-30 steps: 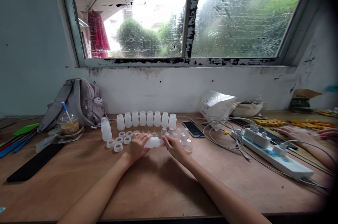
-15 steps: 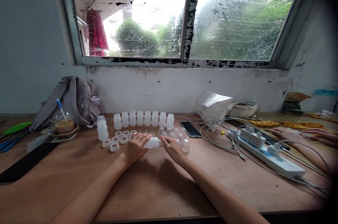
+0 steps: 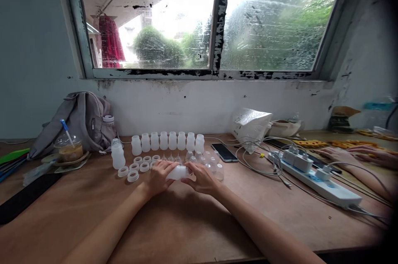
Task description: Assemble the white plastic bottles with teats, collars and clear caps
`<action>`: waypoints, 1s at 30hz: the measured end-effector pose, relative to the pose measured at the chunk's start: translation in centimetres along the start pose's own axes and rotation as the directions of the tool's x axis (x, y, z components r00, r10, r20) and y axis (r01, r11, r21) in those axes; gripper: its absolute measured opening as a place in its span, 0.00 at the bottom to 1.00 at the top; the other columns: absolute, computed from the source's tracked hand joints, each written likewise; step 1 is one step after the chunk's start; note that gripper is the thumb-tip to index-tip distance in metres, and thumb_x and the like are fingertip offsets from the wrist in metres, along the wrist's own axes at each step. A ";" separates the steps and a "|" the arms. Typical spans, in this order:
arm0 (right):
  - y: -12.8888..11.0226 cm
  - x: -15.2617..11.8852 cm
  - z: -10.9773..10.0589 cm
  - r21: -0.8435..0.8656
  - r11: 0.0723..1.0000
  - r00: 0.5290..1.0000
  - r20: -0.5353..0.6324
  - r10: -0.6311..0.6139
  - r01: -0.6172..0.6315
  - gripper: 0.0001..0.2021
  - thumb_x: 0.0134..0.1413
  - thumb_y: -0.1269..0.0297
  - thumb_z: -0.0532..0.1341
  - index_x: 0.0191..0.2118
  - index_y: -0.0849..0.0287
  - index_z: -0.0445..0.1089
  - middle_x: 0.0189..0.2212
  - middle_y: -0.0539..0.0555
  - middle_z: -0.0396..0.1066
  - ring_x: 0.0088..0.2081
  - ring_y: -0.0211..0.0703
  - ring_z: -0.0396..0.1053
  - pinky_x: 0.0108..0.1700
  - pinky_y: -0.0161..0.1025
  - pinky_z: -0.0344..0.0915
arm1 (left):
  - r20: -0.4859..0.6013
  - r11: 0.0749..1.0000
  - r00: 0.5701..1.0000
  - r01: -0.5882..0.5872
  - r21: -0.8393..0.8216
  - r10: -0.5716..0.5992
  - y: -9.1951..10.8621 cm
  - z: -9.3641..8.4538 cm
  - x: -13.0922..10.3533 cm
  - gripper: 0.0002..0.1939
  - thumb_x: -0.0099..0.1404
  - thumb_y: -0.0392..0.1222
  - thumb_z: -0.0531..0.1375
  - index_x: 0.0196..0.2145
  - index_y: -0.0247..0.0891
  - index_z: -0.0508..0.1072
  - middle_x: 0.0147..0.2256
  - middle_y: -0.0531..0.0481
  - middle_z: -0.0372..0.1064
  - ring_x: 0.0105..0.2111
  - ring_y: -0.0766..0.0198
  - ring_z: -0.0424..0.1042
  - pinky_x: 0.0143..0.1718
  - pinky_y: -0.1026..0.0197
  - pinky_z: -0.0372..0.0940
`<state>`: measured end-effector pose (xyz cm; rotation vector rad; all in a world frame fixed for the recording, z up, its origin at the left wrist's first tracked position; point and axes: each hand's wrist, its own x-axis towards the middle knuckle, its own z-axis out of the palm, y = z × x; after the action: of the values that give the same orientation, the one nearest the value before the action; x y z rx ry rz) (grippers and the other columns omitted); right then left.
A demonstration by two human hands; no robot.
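A frosted white baby bottle (image 3: 177,173) lies tilted nearly sideways between my hands, its neck end toward the right. My left hand (image 3: 161,176) is closed around its body. At the neck end my right hand (image 3: 202,178) grips with thumb and fingers, which partly hide that end. Behind the hands stand several clear nipples (image 3: 171,158), and to the left lie several white collar rings (image 3: 133,176). Clear domed caps (image 3: 219,170) sit just beyond my right hand. A row of open bottles (image 3: 154,141) stands at the back, and a capped bottle (image 3: 118,156) stands at the left.
A phone (image 3: 224,152), tangled cables and a power strip (image 3: 317,181) occupy the right side, near a white pouch (image 3: 251,127). Another person's hands (image 3: 337,155) are at the far right. On the left are a drink cup (image 3: 70,150), a backpack (image 3: 83,119) and a black mat (image 3: 27,197).
My right hand has shifted from a pinch at the bottle's tip to a wider hold around its neck end. The bottle has come slightly nearer to me. The camera view has shifted a little.
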<state>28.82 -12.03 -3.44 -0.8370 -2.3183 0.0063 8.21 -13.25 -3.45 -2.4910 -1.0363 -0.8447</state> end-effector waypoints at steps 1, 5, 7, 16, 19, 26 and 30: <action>0.1 -0.1 -0.1 -0.025 1.000 1.000 0.010 -0.004 0.005 0.16 0.48 0.53 0.56 0.38 0.59 0.61 0.27 0.54 0.68 0.28 0.42 0.65 0.30 0.35 0.58 | 0.002 1.000 1.000 -0.007 -0.003 0.007 0.1 0.0 0.0 0.23 0.55 0.41 0.56 0.50 0.40 0.60 0.43 0.46 0.66 0.40 0.57 0.64 0.44 0.55 0.57; 0.1 -0.3 -0.4 -0.056 0.998 0.999 0.044 -0.005 0.007 0.15 0.48 0.51 0.56 0.33 0.59 0.63 0.23 0.53 0.67 0.24 0.40 0.63 0.26 0.34 0.54 | 0.017 0.999 0.999 -0.037 0.001 0.037 0.3 0.0 0.1 0.22 0.56 0.39 0.55 0.50 0.40 0.60 0.43 0.46 0.66 0.41 0.57 0.64 0.44 0.54 0.57; -0.1 -0.1 -0.6 -0.044 0.999 0.999 0.049 0.005 -0.003 0.15 0.48 0.51 0.55 0.33 0.59 0.63 0.23 0.53 0.66 0.25 0.41 0.63 0.27 0.35 0.54 | 0.012 0.999 0.999 -0.041 0.011 0.041 0.3 0.0 0.2 0.22 0.56 0.40 0.55 0.50 0.39 0.60 0.43 0.46 0.66 0.41 0.57 0.64 0.44 0.54 0.57; 3.5 1.4 -1.8 -0.051 0.975 0.968 -0.141 0.208 -0.217 0.14 0.56 0.57 0.48 0.44 0.54 0.63 0.40 0.56 0.66 0.44 0.48 0.59 0.45 0.44 0.54 | -0.059 0.938 0.953 0.280 -0.203 -0.297 0.5 0.5 0.5 0.24 0.54 0.49 0.58 0.48 0.41 0.62 0.41 0.47 0.63 0.38 0.58 0.67 0.38 0.57 0.63; 5.4 1.0 -0.6 -0.239 0.936 0.966 -0.087 0.244 -0.258 0.17 0.50 0.55 0.55 0.46 0.54 0.62 0.42 0.57 0.66 0.47 0.52 0.57 0.47 0.50 0.50 | -0.057 0.875 0.917 0.358 -0.325 -0.396 0.1 0.6 0.5 0.27 0.51 0.49 0.60 0.48 0.40 0.62 0.40 0.46 0.64 0.38 0.58 0.67 0.38 0.57 0.63; 6.1 0.8 0.8 -0.299 0.934 0.981 -0.034 0.193 -0.194 0.14 0.47 0.61 0.57 0.42 0.55 0.63 0.39 0.55 0.68 0.50 0.53 0.55 0.53 0.60 0.32 | 0.065 0.592 0.836 0.439 -0.676 -0.545 0.6 -0.2 0.9 0.24 0.54 0.48 0.58 0.48 0.37 0.61 0.36 0.47 0.68 0.37 0.60 0.68 0.37 0.60 0.64; 4.8 1.5 -0.3 0.051 0.972 0.934 -0.266 0.236 -0.231 0.16 0.48 0.60 0.57 0.43 0.57 0.59 0.39 0.57 0.67 0.43 0.48 0.63 0.48 0.51 0.53 | 0.092 0.536 0.839 0.423 -0.731 -0.537 0.9 -0.2 1.0 0.25 0.54 0.48 0.58 0.48 0.37 0.60 0.36 0.47 0.68 0.36 0.60 0.69 0.35 0.60 0.64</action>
<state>30.88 -7.40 -3.38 -1.0329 -1.9510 0.0156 9.30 -13.48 -2.72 -2.6698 -1.6267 -1.9285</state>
